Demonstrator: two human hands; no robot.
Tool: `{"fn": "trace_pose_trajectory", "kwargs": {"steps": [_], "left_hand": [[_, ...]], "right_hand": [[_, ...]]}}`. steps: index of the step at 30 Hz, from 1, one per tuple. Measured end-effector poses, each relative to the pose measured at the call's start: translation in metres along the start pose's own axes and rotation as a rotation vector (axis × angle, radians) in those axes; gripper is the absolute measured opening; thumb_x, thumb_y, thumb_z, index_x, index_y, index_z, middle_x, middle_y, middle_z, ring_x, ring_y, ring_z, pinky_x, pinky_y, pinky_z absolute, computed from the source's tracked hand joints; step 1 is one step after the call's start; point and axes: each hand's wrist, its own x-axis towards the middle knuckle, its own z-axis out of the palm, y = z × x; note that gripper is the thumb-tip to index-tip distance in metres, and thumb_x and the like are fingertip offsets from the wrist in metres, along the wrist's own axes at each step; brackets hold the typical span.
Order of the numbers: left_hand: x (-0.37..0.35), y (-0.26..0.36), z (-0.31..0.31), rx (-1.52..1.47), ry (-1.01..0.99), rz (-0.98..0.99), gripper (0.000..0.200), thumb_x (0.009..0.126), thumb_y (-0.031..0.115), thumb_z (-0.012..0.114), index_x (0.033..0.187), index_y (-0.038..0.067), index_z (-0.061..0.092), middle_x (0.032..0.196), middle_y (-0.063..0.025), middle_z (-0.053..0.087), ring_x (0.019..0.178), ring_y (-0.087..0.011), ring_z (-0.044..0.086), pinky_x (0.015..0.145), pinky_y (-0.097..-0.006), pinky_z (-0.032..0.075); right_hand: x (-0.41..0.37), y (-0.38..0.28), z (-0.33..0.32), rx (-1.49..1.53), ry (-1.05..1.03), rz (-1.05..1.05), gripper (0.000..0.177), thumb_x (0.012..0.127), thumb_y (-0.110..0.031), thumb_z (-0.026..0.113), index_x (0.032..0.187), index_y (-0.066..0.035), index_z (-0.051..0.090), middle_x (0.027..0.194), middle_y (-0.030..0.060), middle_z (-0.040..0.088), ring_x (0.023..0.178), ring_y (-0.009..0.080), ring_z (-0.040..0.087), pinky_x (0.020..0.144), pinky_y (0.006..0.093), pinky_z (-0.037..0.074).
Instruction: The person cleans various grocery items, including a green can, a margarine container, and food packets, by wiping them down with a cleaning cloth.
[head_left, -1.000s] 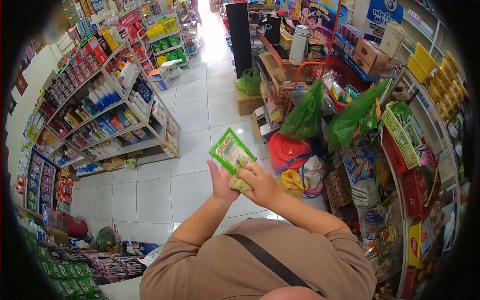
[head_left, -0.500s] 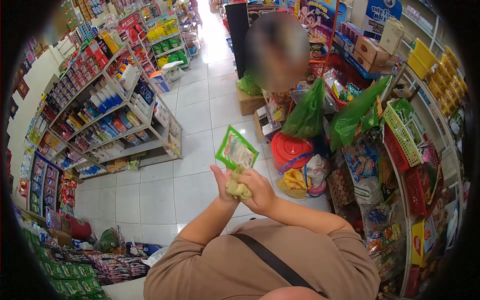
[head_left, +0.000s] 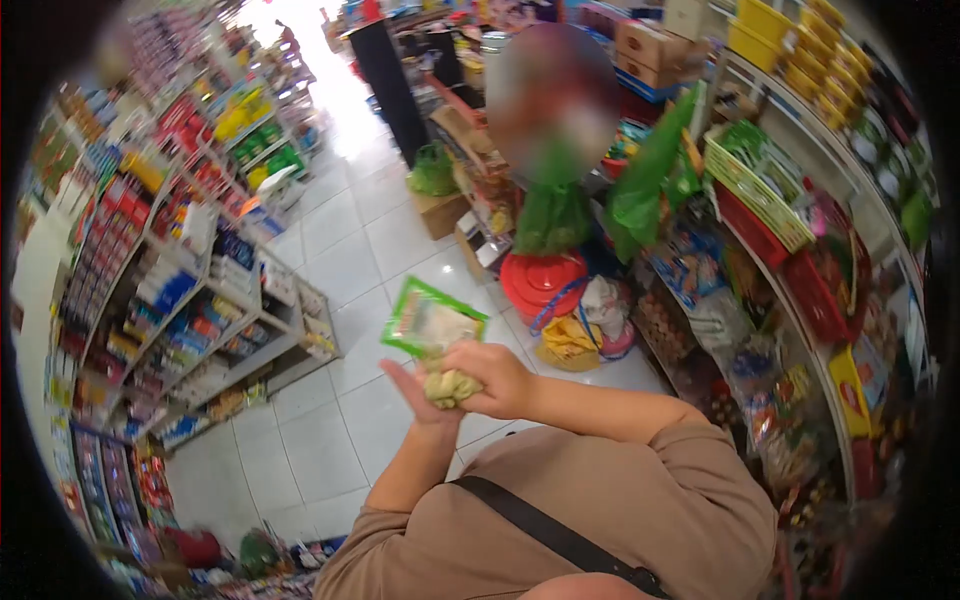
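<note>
A green-edged flat packet [head_left: 431, 322] is held up in front of my chest. My left hand [head_left: 412, 388] is under its lower edge, palm up with the fingers spread, and supports the packet. My right hand [head_left: 488, 378] is closed around a crumpled yellowish cloth [head_left: 448, 386] that is pressed against the bottom of the packet. Both hands touch each other above the white tiled floor [head_left: 350, 260].
A shelf unit [head_left: 170, 300] full of goods stands on the left. On the right are a red lidded tub [head_left: 543, 281], green plastic bags [head_left: 645, 190], red and green baskets [head_left: 770, 215] and hanging packets. An aisle runs ahead between them.
The view has swung and tilted, blurring the frame. The packet and both hands sit lower and further left in view; the right hand still rubs the cloth at the packet's bottom.
</note>
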Motion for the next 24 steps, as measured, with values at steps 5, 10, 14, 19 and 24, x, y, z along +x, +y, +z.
{"fn": "trace_pose_trajectory", "kwargs": {"steps": [5, 10, 14, 19, 24], "left_hand": [[0.019, -0.001, 0.054, -0.06, -0.177, 0.133, 0.097, 0.077, 0.076, 0.034, 0.14, 0.004, 0.02, 0.143, -0.0108, 0.028, 0.131, -0.0248, 0.028, 0.109, -0.0399, 0.02], [0.01, -0.055, 0.078, 0.157, -0.153, -0.002, 0.096, 0.075, 0.078, 0.034, 0.142, 0.01, 0.017, 0.145, -0.0066, 0.023, 0.133, -0.0238, 0.024, 0.109, -0.042, 0.017], [0.045, -0.058, 0.071, 0.042, -0.155, -0.097, 0.096, 0.076, 0.079, 0.03, 0.139, 0.007, 0.024, 0.141, -0.0089, 0.03, 0.131, -0.0248, 0.028, 0.108, -0.0418, 0.02], [0.068, -0.095, 0.117, 0.085, -0.297, -0.065, 0.092, 0.078, 0.073, 0.038, 0.14, 0.007, 0.021, 0.143, -0.0094, 0.028, 0.131, -0.0253, 0.028, 0.109, -0.0413, 0.021], [0.076, -0.172, 0.155, 0.085, -0.359, -0.211, 0.066, 0.093, 0.054, 0.027, 0.142, 0.011, 0.015, 0.146, -0.0053, 0.022, 0.133, -0.0224, 0.024, 0.109, -0.0412, 0.018]], "right_hand": [[0.004, 0.012, -0.024, -0.168, 0.24, 0.105, 0.037, 0.064, -0.014, 0.063, 0.1, -0.007, 0.054, 0.091, 0.0138, 0.056, 0.081, 0.0355, 0.055, 0.067, 0.041, 0.046], [-0.002, 0.015, -0.066, -0.32, 0.284, 0.18, 0.037, 0.065, -0.018, 0.063, 0.1, -0.011, 0.054, 0.095, 0.0116, 0.055, 0.084, 0.0343, 0.056, 0.067, 0.0413, 0.047], [-0.033, 0.025, -0.088, -0.327, 0.198, 0.1, 0.043, 0.062, -0.024, 0.068, 0.1, -0.009, 0.055, 0.094, 0.0119, 0.055, 0.082, 0.0331, 0.057, 0.066, 0.0417, 0.047], [-0.044, 0.034, -0.148, -0.379, 0.283, 0.175, 0.043, 0.06, -0.023, 0.069, 0.098, -0.007, 0.055, 0.094, 0.0132, 0.054, 0.085, 0.0332, 0.056, 0.068, 0.0412, 0.047], [-0.066, 0.048, -0.219, -0.451, 0.449, 0.196, 0.046, 0.064, -0.022, 0.07, 0.103, -0.007, 0.052, 0.1, 0.0141, 0.052, 0.087, 0.0347, 0.056, 0.07, 0.0412, 0.046]]}}
